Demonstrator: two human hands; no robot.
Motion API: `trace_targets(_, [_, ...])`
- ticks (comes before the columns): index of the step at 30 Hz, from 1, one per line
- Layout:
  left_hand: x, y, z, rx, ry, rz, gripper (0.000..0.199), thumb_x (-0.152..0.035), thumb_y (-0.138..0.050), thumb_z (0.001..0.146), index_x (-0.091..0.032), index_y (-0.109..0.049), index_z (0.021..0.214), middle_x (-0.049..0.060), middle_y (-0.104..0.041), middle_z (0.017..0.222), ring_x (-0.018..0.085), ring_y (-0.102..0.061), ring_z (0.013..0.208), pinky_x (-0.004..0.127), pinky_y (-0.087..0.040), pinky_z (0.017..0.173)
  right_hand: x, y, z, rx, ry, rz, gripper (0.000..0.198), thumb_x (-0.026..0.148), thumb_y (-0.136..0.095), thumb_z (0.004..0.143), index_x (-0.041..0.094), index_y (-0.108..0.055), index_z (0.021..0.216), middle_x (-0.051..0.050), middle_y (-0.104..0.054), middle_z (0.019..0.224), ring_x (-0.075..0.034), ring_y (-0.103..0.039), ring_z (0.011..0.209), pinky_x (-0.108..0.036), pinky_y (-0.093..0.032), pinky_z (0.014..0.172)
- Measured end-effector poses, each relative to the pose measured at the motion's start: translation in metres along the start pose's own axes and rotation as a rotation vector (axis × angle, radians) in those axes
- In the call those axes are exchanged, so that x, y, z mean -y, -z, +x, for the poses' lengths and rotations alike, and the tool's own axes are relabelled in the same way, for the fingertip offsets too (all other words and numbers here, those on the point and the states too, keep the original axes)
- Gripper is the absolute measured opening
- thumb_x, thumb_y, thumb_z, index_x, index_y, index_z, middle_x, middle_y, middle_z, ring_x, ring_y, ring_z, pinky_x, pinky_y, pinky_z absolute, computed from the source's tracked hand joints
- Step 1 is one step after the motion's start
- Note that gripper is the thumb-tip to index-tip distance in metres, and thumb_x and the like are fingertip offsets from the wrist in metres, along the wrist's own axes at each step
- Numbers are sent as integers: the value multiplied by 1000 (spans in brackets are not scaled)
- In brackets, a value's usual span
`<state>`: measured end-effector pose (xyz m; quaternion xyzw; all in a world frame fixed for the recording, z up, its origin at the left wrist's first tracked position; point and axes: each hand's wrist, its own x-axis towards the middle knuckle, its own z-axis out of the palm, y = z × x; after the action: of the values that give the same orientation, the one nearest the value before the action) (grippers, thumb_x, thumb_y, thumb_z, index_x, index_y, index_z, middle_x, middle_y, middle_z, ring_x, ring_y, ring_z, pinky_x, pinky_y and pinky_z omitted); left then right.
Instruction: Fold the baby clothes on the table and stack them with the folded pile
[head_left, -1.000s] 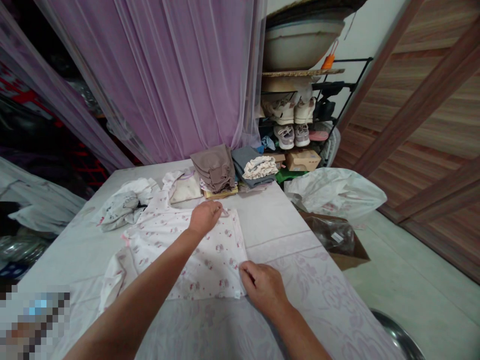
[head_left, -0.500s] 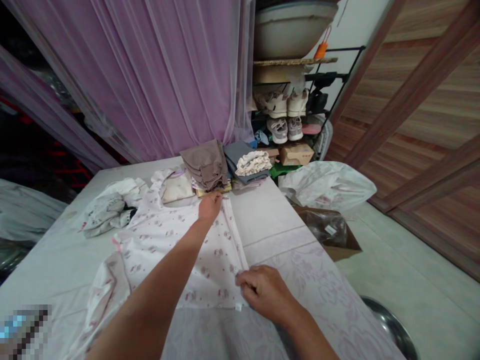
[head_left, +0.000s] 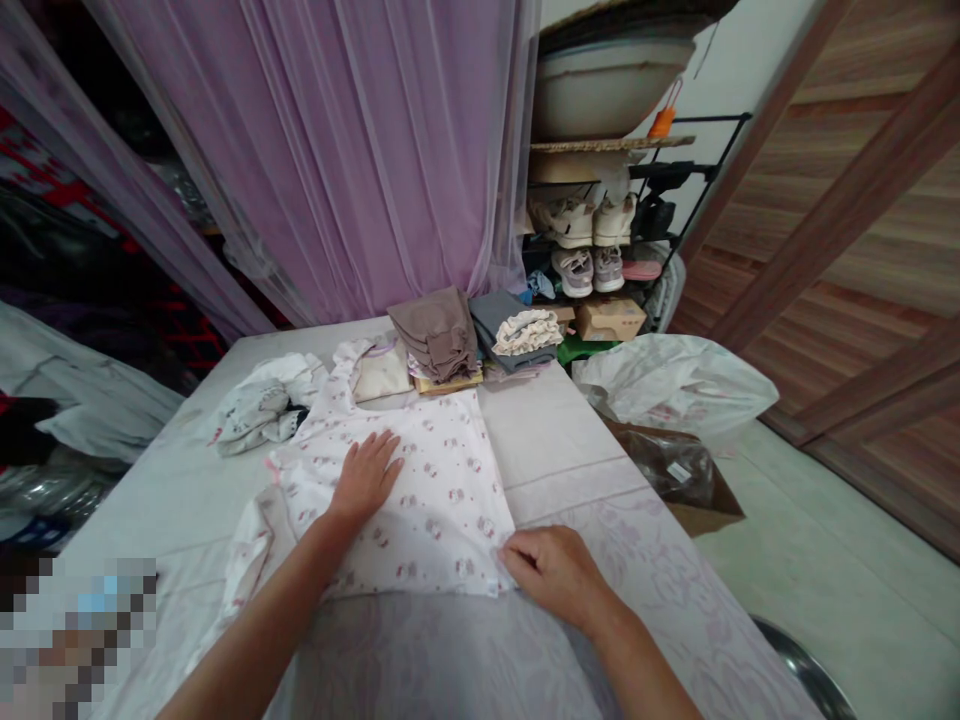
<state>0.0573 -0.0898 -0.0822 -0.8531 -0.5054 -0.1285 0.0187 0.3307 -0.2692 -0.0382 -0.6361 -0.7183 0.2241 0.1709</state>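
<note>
A white shirt [head_left: 450,500] printed with small figures lies spread on the pale flowered cloth [head_left: 600,515], right in front of the person. Their left hand [head_left: 366,477] rests palm down on it, fingers apart, gripping nothing. The right hand [head_left: 553,568] is curled, its grip pinched on the shirt's near right corner. Beyond it I see a folded brown garment [head_left: 435,335], a folded dark grey one beside it with a cream ruffled piece [head_left: 527,332] on top, and crumpled clothes [head_left: 259,410] to the left.

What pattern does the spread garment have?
The garment bears small reddish-grey figures on white, clearest in the head view.
</note>
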Motion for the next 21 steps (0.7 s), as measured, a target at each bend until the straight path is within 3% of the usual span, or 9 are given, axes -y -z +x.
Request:
trace_targets(4, [38, 13, -33, 6, 108, 93, 46, -39, -39, 92, -19, -55, 130, 11, -51, 140, 29, -45, 131, 52, -36, 106, 10, 9, 8, -124, -35, -51, 45, 40, -39, 91, 20, -62, 59, -1, -62, 54, -11, -54, 53, -24, -25, 55])
trace_targets(7, [60, 34, -30, -1, 150, 75, 45, -36, -37, 92, -16, -58, 126, 11, -58, 133, 25, -52, 124, 42, -40, 105, 32, 17, 28, -174, 11, -79, 42, 39, -38, 92, 21, -65, 65, -1, -65, 60, -12, -56, 58, -24, -27, 57])
trace_targets(10, [74, 58, -6, -4, 198, 74, 42, -29, -37, 91, -14, -61, 123, 12, -63, 124, 23, -57, 115, 36, -43, 101, 53, 18, 58, -145, 59, -105, 33, 33, -43, 90, 23, -69, 72, 0, -70, 69, -12, -59, 64, -23, -28, 58])
trace_targets(13, [75, 74, 28, 49, 175, 105, 40, -24, -37, 91, -19, -63, 120, 10, -66, 116, 22, -60, 107, 34, -45, 95, 62, 11, 85, -115, 21, -149, 28, 29, -46, 89, 24, -69, 74, 1, -72, 73, -12, -60, 68, -23, -29, 58])
trace_targets(18, [64, 72, 74, 282, 38, 241, 32, -27, -44, 90, -27, -68, 111, 8, -66, 106, 22, -60, 102, 31, -46, 84, 46, -13, 102, -219, -32, -133, 27, 27, -44, 90, 23, -69, 81, -1, -70, 78, -13, -61, 71, -23, -36, 64])
trace_targets(21, [65, 65, 86, 323, -25, 243, 25, -31, -51, 87, -26, -71, 101, 7, -66, 104, 22, -59, 103, 30, -44, 86, 28, -28, 103, -329, 17, -63, 22, 23, -45, 89, 22, -67, 90, -3, -69, 92, -14, -61, 82, -23, -42, 75])
